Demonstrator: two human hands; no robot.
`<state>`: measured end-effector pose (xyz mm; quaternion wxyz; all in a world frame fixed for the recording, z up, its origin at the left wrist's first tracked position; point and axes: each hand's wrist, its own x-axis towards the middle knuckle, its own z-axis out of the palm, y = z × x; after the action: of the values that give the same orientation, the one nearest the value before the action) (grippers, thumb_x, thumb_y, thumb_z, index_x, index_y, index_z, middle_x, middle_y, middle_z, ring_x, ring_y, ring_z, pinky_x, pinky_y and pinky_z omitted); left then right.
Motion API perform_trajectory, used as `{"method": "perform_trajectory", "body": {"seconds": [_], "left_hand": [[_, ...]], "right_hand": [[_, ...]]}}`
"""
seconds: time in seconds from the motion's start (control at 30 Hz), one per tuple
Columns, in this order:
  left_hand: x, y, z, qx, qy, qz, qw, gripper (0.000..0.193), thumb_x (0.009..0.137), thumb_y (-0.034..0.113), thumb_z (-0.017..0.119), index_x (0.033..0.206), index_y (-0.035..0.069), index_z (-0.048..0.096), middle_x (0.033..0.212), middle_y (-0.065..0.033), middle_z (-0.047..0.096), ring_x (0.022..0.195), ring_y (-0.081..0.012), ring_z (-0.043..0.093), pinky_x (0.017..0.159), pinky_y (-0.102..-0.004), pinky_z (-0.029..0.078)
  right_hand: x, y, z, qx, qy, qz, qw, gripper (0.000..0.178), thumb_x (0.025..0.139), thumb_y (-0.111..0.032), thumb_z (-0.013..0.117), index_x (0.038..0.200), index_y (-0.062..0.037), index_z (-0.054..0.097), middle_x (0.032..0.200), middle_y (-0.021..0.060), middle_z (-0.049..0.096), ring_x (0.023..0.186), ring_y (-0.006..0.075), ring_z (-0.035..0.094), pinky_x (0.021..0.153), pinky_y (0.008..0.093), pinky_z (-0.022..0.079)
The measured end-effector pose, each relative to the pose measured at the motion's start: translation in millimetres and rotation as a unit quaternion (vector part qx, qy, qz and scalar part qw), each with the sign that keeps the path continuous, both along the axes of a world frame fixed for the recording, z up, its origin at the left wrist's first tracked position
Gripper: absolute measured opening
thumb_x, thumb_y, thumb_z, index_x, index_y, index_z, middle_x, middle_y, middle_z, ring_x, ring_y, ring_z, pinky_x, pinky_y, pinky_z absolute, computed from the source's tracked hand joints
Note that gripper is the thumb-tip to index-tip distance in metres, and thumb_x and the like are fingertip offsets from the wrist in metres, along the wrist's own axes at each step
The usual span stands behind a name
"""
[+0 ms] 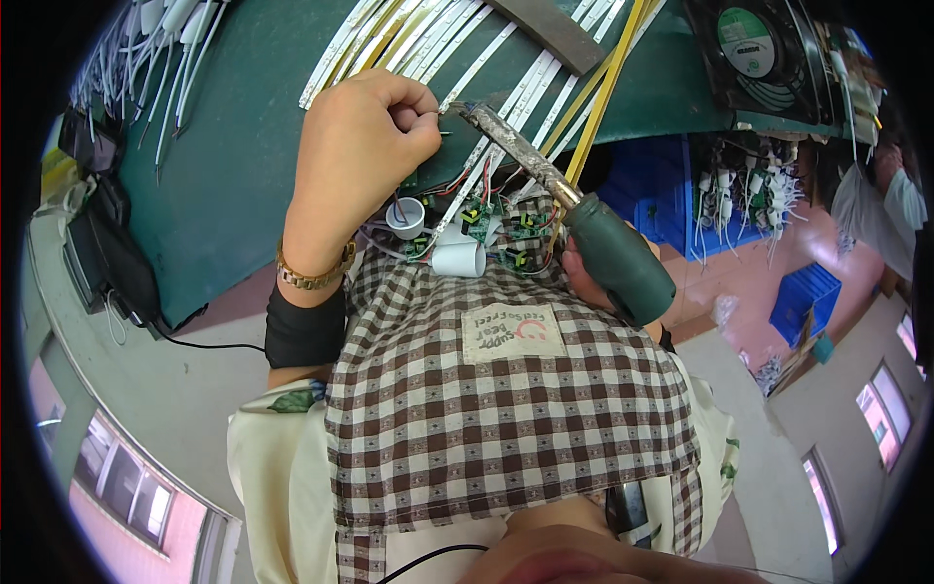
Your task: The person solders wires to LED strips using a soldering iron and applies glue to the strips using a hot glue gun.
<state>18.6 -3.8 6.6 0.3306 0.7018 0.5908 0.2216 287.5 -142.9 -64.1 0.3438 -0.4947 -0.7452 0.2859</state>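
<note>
My right hand is closed around the dark green handle of a soldering iron, whose handle hides part of the fingers. The iron's worn metal barrel slants up and left, its tip beside the end of a narrow white LED strip. Just left of that tip, my left hand is pinched closed; what sits between its fingertips is hidden, though a thin point shows below them. Nearer my apron, small green circuit boards with thin wires lie with white plastic housings.
A dark flat bar lies across the fanned strips on the green table. White-wired parts hang at the far left. To the right are a black fan, a blue bin with wired boards and another blue bin.
</note>
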Motion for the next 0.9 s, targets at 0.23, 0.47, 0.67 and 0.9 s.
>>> {"method": "perform_trajectory", "body": {"seconds": [0.23, 0.47, 0.67, 0.9], "left_hand": [[0, 2, -1, 0.000, 0.002, -0.008, 1.000, 0.009, 0.068, 0.007, 0.067, 0.076, 0.003, 0.070, 0.067, -0.0080, 0.063, 0.059, -0.0189, 0.060, 0.059, -0.0297, 0.049], [2, 4, 1, 0.010, 0.001, -0.010, 1.000, 0.009, 0.068, 0.007, 0.065, 0.075, 0.003, 0.070, 0.068, -0.0087, 0.064, 0.060, -0.0200, 0.062, 0.059, -0.0304, 0.049], [3, 4, 3, 0.007, 0.000, -0.016, 1.000, 0.009, 0.068, 0.006, 0.066, 0.075, 0.003, 0.070, 0.069, -0.0091, 0.064, 0.061, -0.0212, 0.062, 0.059, -0.0305, 0.049], [-1, 1, 2, 0.006, 0.012, -0.022, 1.000, 0.008, 0.073, 0.003, 0.067, 0.080, -0.001, 0.069, 0.070, -0.0021, 0.061, 0.060, -0.0055, 0.052, 0.057, -0.0212, 0.043]], "right_hand": [[-9, 8, 12, -0.049, 0.065, 0.003, 0.997, 0.027, 0.081, -0.015, 0.067, 0.104, -0.0006, 0.066, 0.091, 0.0083, 0.069, 0.074, 0.0200, 0.069, 0.064, 0.0275, 0.055], [-1, 7, 6, -0.056, 0.082, 0.019, 0.995, 0.025, 0.080, -0.012, 0.069, 0.102, -0.0024, 0.067, 0.087, 0.0078, 0.067, 0.074, 0.0209, 0.068, 0.064, 0.0294, 0.054], [12, -7, 7, -0.115, -0.048, -0.048, 0.991, 0.029, 0.074, -0.004, 0.074, 0.102, -0.0032, 0.067, 0.087, 0.0084, 0.066, 0.072, 0.0212, 0.066, 0.067, 0.0294, 0.053], [-16, -4, 38, -0.298, 0.285, -0.108, 0.905, 0.023, 0.090, -0.002, 0.061, 0.111, -0.0019, 0.052, 0.078, 0.0065, 0.060, 0.075, 0.0138, 0.058, 0.071, 0.0276, 0.046]]}}
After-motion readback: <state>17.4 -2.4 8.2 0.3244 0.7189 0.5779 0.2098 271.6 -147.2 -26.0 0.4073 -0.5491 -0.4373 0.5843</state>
